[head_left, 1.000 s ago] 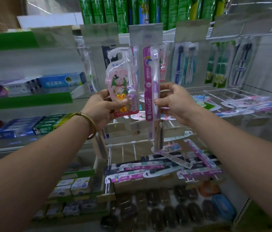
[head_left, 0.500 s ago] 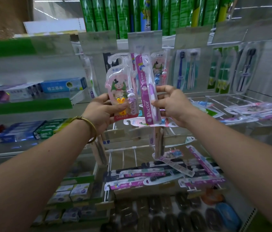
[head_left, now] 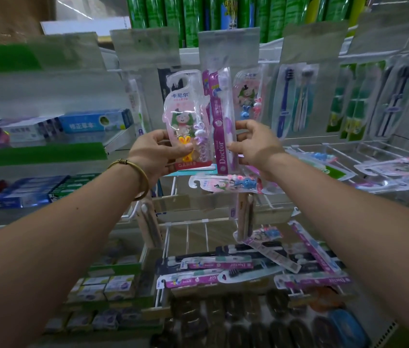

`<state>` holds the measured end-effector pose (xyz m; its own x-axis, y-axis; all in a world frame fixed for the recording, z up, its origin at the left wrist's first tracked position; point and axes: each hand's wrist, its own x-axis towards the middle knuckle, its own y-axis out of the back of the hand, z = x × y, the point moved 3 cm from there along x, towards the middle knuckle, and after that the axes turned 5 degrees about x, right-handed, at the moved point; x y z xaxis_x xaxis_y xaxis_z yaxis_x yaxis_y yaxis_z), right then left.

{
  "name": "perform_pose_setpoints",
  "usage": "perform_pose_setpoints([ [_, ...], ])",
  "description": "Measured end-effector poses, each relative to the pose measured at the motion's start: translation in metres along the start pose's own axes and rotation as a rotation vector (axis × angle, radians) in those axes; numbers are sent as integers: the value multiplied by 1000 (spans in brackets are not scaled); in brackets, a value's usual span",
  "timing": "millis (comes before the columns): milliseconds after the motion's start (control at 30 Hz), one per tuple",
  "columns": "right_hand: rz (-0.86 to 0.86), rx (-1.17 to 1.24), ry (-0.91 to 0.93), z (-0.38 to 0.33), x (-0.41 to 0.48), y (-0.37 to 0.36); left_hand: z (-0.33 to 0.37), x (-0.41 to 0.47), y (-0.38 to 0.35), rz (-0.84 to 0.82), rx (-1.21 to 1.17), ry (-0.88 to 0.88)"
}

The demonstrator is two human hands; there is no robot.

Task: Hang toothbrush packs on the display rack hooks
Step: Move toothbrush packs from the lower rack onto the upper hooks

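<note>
The pink children's toothbrush pack (head_left: 187, 121) is gripped at its lower half by the left hand (head_left: 157, 153), with the thumb laid across the front and the fingers curled behind, so that the cut-out hanger at its top is left free for a hook. It is held upright just above that hand, long axis vertical, hanger uppermost. Just beside it, the purple Doctor toothbrush pack (head_left: 222, 121) is pinched near its lower end by the right hand (head_left: 256, 146), also upright, brush head up, top leaning slightly left. Its top is raised beneath the clear label holder (head_left: 228, 46), apparently to meet a hook, which cannot be made out.
</note>
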<state>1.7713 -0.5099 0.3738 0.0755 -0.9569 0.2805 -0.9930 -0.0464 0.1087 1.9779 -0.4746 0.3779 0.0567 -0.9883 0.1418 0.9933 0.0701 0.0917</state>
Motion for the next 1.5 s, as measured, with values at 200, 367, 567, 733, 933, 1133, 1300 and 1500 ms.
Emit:
perform_pose_setpoints([
  [200,16,-13,-15,9,38,-4,-2,24,1,26,3,-1],
  [367,43,-21,-35,18,70,-9,-4,50,-2,51,47,-22],
  [567,90,-33,-34,27,104,-14,-7,75,-3,70,83,-29],
  [733,107,-56,-50,29,124,-13,-10,91,-1,84,89,-10],
  [933,129,-83,-60,33,137,-16,-13,96,3,91,113,10],
  [1133,140,-187,-32,33,138,-24,-14,90,6,85,97,9],
  [1300,176,-220,-41,32,128,-23,-15,76,12,85,122,3],
  [1500,188,-174,-4,23,100,-26,-13,59,18,81,133,-2],
])
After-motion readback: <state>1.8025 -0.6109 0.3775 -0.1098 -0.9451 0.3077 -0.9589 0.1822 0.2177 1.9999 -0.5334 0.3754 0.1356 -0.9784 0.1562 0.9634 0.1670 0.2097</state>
